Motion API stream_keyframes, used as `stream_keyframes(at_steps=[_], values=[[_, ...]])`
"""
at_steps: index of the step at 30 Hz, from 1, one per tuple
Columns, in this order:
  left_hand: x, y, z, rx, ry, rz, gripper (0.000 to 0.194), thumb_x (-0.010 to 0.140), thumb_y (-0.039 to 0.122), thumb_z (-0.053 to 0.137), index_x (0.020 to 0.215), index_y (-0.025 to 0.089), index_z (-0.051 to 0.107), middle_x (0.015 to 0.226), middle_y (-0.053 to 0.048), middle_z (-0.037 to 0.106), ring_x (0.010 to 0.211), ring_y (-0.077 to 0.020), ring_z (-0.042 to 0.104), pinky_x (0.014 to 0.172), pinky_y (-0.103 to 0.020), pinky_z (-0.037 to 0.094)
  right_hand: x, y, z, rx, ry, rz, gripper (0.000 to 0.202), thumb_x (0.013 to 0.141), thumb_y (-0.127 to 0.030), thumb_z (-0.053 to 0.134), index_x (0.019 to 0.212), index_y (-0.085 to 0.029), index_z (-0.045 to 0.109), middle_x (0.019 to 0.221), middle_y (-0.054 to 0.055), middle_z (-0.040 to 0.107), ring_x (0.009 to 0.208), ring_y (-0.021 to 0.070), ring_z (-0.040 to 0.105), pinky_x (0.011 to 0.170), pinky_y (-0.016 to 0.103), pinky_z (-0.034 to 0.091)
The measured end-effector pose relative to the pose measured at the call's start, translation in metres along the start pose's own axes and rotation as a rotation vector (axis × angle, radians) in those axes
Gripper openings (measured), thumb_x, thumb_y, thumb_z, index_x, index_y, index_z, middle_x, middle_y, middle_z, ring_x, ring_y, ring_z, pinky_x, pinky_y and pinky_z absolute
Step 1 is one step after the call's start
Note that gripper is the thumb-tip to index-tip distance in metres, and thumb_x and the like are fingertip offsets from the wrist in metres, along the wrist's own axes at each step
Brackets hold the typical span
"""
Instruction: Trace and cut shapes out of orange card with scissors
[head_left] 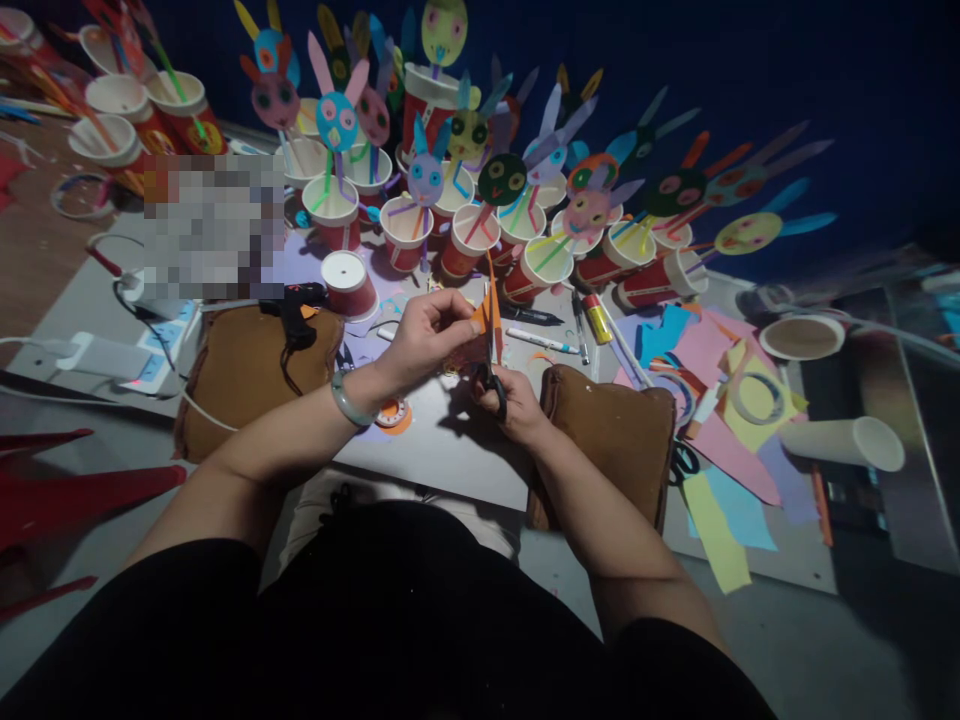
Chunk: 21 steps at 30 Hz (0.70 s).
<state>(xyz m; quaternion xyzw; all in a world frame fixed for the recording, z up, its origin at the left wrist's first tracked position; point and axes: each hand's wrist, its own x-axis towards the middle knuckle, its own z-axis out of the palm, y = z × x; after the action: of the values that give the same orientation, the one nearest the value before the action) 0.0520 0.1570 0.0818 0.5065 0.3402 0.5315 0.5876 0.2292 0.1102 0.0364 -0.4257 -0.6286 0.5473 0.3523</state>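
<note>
My left hand point(429, 338), with a bangle on its wrist, pinches a piece of orange paper point(485, 312) above the middle of the table. In my right hand point(516, 403) are scissors point(493, 378) with black handles, my fingers closed around them. Their blades point away from me and lie along the orange paper; whether they are cutting at this instant I cannot tell. Beneath my hands, small items lie on the white tabletop point(480, 450), partly hidden. A roll of tape point(391, 412) rests near my left wrist. An upside-down paper cup point(349, 284) stands beyond my left hand.
Several red paper cups point(405, 240) with paper rabbit faces on straws fill the back. Brown cushions point(609, 440) flank my arms; a black glue gun point(296, 315) lies on the left one. Coloured paper point(716, 350) and tape are at right, a power strip point(165, 350) at left.
</note>
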Motion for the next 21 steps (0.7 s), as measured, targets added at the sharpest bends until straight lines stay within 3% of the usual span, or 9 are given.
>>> stream_keyframes(at_steps=[15, 21], values=[[-0.0001, -0.0020, -0.0022, -0.016, 0.005, 0.010, 0.021, 0.073, 0.029, 0.076, 0.069, 0.018, 0.058, 0.065, 0.004, 0.053, 0.055, -0.0067, 0.044, 0.053, -0.023, 0.036, 0.0040, -0.0083, -0.0049, -0.029, -0.041, -0.020, 0.045, 0.077, -0.057, 0.069, 0.062, -0.020, 0.048, 0.057, -0.004, 0.043, 0.055, 0.0090, 0.036, 0.056, 0.027, 0.033], [0.0008, -0.0017, -0.0031, 0.060, 0.040, 0.081, 0.015, 0.073, 0.025, 0.072, 0.068, 0.017, 0.060, 0.068, 0.002, 0.059, 0.062, -0.0085, 0.051, 0.056, -0.021, 0.040, 0.0043, -0.0095, -0.0057, -0.034, -0.046, -0.005, 0.048, 0.074, -0.059, 0.070, 0.061, -0.019, 0.047, 0.056, -0.005, 0.043, 0.053, 0.0080, 0.035, 0.054, 0.025, 0.033]])
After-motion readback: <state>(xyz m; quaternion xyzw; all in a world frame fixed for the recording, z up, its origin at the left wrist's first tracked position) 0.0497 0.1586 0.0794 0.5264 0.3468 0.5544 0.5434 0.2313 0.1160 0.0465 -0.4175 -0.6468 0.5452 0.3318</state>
